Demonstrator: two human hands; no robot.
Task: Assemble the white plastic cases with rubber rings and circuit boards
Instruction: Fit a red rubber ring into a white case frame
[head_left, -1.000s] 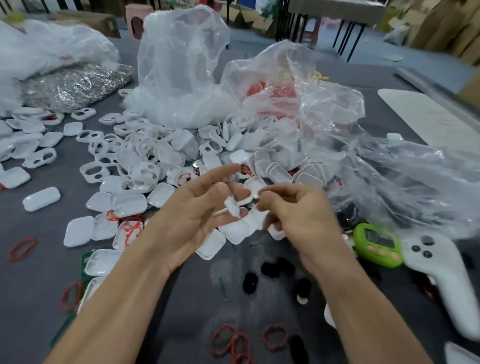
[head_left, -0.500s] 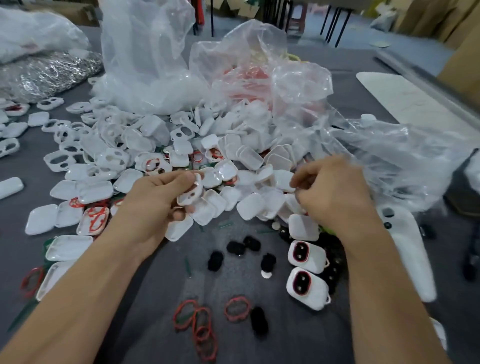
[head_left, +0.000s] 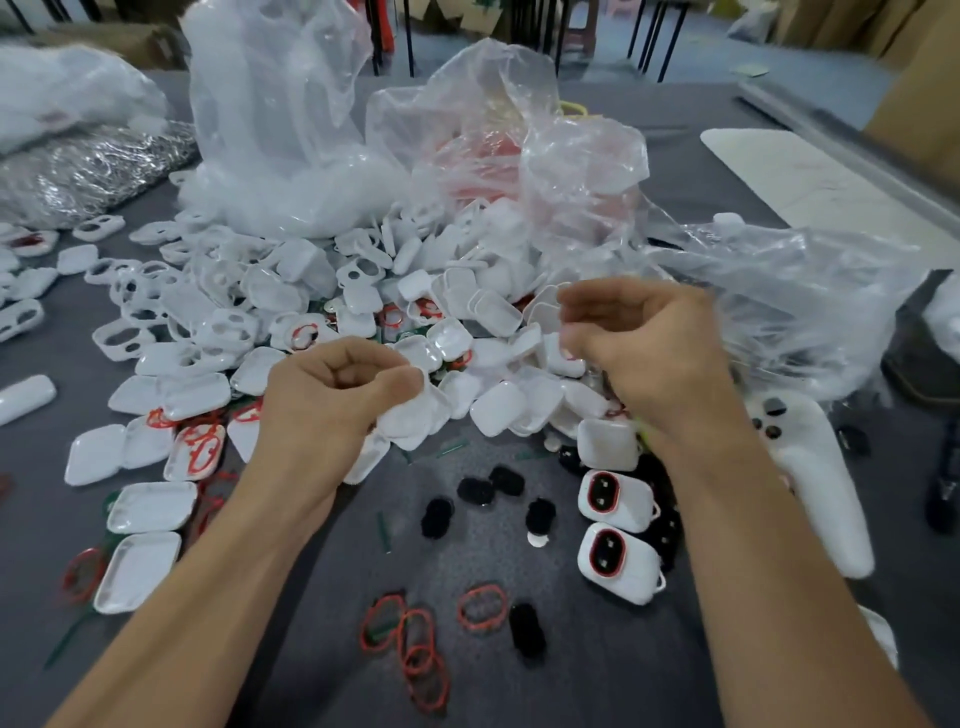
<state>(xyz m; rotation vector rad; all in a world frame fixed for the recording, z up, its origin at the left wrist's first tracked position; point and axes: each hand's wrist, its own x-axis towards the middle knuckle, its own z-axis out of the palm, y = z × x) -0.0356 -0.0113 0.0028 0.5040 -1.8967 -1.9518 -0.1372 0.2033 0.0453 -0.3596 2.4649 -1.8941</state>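
The left hand (head_left: 332, 400) hovers over the near edge of the heap of cases (head_left: 363, 312), fingers curled inward with thumb and forefinger close together. Whether it grips anything cannot be told; a white case half (head_left: 410, 423) lies just under its fingertips, touching or nearly so. The right hand (head_left: 644, 348) is loosely curled above the right side of the heap, thumb and fingers drawn near each other, and blur hides whether something small sits between them.

Just below the right wrist lie two assembled cases (head_left: 618, 530), each showing a red ring around a dark oval opening, one nearer than the other. Between the forearms, loose red rings (head_left: 415, 639) lie on the grey worktop (head_left: 571, 675), with black pads (head_left: 478, 493) scattered above them. Left of the left forearm, open case halves (head_left: 150, 506) lie face up, some with red rings on them. Beyond both hands stand crumpled clear bags (head_left: 291, 130). Right of the right arm lies a white controller (head_left: 821, 478).
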